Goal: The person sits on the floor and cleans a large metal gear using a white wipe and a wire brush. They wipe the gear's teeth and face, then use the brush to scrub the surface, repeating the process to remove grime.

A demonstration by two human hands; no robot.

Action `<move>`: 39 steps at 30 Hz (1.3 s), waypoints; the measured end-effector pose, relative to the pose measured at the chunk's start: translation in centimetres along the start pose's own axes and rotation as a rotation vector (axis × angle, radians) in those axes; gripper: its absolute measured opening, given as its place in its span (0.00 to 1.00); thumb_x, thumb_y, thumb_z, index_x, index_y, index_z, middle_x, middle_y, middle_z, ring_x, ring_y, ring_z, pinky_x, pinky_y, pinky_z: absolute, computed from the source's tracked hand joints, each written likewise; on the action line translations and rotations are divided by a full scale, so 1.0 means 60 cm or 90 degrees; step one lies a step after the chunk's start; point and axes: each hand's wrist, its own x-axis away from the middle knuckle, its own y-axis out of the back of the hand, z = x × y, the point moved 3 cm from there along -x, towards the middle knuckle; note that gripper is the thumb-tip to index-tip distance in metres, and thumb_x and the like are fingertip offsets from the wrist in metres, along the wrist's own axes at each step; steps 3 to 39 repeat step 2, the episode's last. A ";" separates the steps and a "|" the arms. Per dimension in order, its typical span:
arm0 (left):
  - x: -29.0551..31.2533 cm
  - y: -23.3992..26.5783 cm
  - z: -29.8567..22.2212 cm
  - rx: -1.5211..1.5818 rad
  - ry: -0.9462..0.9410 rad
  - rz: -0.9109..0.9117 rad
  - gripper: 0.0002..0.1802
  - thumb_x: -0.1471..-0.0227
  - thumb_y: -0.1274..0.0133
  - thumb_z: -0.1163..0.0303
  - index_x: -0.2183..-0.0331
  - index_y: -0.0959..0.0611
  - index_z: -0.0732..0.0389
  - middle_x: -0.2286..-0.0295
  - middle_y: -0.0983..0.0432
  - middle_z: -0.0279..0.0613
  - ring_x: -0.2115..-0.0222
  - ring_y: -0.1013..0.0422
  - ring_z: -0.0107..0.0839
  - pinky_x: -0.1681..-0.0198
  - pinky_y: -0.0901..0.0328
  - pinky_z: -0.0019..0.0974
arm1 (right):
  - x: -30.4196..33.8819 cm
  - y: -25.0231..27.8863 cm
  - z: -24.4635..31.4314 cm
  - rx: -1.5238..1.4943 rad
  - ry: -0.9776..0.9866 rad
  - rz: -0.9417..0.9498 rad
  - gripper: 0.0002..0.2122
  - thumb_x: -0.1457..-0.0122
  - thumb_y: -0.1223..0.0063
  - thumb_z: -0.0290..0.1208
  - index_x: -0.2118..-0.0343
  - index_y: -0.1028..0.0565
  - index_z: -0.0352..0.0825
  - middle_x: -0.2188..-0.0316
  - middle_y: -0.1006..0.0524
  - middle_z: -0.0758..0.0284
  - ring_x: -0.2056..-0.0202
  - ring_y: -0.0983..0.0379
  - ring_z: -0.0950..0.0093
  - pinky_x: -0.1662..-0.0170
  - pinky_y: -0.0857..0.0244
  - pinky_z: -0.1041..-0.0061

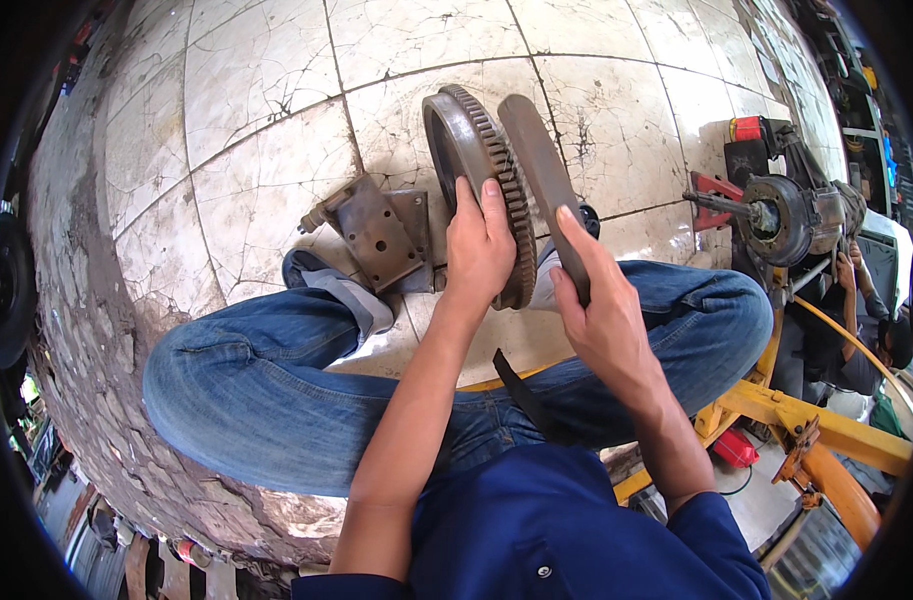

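Note:
My left hand (478,250) is closed on the rim of a flywheel (460,140), a heavy steel wheel with a toothed ring gear. The wheel stands on edge above the tiles between my legs. My right hand (608,312) grips a long flat grey-brown bar (538,160) by its near end, with the index finger stretched along it. The bar slants up and away, close beside the teeth on the wheel's right. Whether the bar touches the teeth I cannot tell. Left of the wheel lies a steel plate assembly (381,235) with several holes.
Cracked white tiles (266,130) spread ahead, with rough broken ground (86,330) on the left. At right stand a brake drum assembly (776,220), a red stand (714,200) and a yellow metal frame (826,430). Beyond them another person's hands (848,268) work on the assembly.

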 end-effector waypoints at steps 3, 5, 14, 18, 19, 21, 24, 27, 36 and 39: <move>0.007 -0.004 0.003 -0.003 0.019 0.009 0.35 0.33 0.65 0.52 0.42 0.37 0.78 0.56 0.27 0.72 0.53 0.30 0.63 0.49 0.36 0.49 | -0.012 0.004 0.002 0.013 -0.007 0.011 0.28 0.39 0.47 0.24 0.36 0.38 0.43 0.66 0.27 0.53 0.67 0.26 0.52 0.65 0.30 0.57; 0.007 -0.004 0.003 -0.003 0.019 0.009 0.35 0.33 0.65 0.52 0.42 0.37 0.78 0.56 0.27 0.72 0.53 0.30 0.63 0.49 0.36 0.49 | -0.012 0.004 0.002 0.013 -0.007 0.011 0.28 0.39 0.47 0.24 0.36 0.38 0.43 0.66 0.27 0.53 0.67 0.26 0.52 0.65 0.30 0.57; 0.007 -0.004 0.003 -0.003 0.019 0.009 0.35 0.33 0.65 0.52 0.42 0.37 0.78 0.56 0.27 0.72 0.53 0.30 0.63 0.49 0.36 0.49 | -0.012 0.004 0.002 0.013 -0.007 0.011 0.28 0.39 0.47 0.24 0.36 0.38 0.43 0.66 0.27 0.53 0.67 0.26 0.52 0.65 0.30 0.57; 0.007 -0.004 0.003 -0.003 0.019 0.009 0.35 0.33 0.65 0.52 0.42 0.37 0.78 0.56 0.27 0.72 0.53 0.30 0.63 0.49 0.36 0.49 | -0.012 0.004 0.002 0.013 -0.007 0.011 0.28 0.39 0.47 0.24 0.36 0.38 0.43 0.66 0.27 0.53 0.67 0.26 0.52 0.65 0.30 0.57; 0.007 -0.004 0.003 -0.003 0.019 0.009 0.35 0.33 0.65 0.52 0.42 0.37 0.78 0.56 0.27 0.72 0.53 0.30 0.63 0.49 0.36 0.49 | -0.012 0.004 0.002 0.013 -0.007 0.011 0.28 0.39 0.47 0.24 0.36 0.38 0.43 0.66 0.27 0.53 0.67 0.26 0.52 0.65 0.30 0.57; 0.007 -0.004 0.003 -0.003 0.019 0.009 0.35 0.33 0.65 0.52 0.42 0.37 0.78 0.56 0.27 0.72 0.53 0.30 0.63 0.49 0.36 0.49 | -0.012 0.004 0.002 0.013 -0.007 0.011 0.28 0.39 0.47 0.24 0.36 0.38 0.43 0.66 0.27 0.53 0.67 0.26 0.52 0.65 0.30 0.57; 0.007 -0.004 0.003 -0.003 0.019 0.009 0.35 0.33 0.65 0.52 0.42 0.37 0.78 0.56 0.27 0.72 0.53 0.30 0.63 0.49 0.36 0.49 | -0.012 0.004 0.002 0.013 -0.007 0.011 0.28 0.39 0.47 0.24 0.36 0.38 0.43 0.66 0.27 0.53 0.67 0.26 0.52 0.65 0.30 0.57; 0.007 -0.004 0.003 -0.003 0.019 0.009 0.35 0.33 0.65 0.52 0.42 0.37 0.78 0.56 0.27 0.72 0.53 0.30 0.63 0.49 0.36 0.49 | -0.012 0.004 0.002 0.013 -0.007 0.011 0.28 0.39 0.47 0.24 0.36 0.38 0.43 0.66 0.27 0.53 0.67 0.26 0.52 0.65 0.30 0.57; 0.007 -0.004 0.003 -0.003 0.019 0.009 0.35 0.33 0.65 0.52 0.42 0.37 0.78 0.56 0.27 0.72 0.53 0.30 0.63 0.49 0.36 0.49 | -0.012 0.004 0.002 0.013 -0.007 0.011 0.28 0.39 0.47 0.24 0.36 0.38 0.43 0.66 0.27 0.53 0.67 0.26 0.52 0.65 0.30 0.57; 0.007 -0.004 0.003 -0.003 0.019 0.009 0.35 0.33 0.65 0.52 0.42 0.37 0.78 0.56 0.27 0.72 0.53 0.30 0.63 0.49 0.36 0.49 | -0.012 0.004 0.002 0.013 -0.007 0.011 0.28 0.39 0.47 0.24 0.36 0.38 0.43 0.66 0.27 0.53 0.67 0.26 0.52 0.65 0.30 0.57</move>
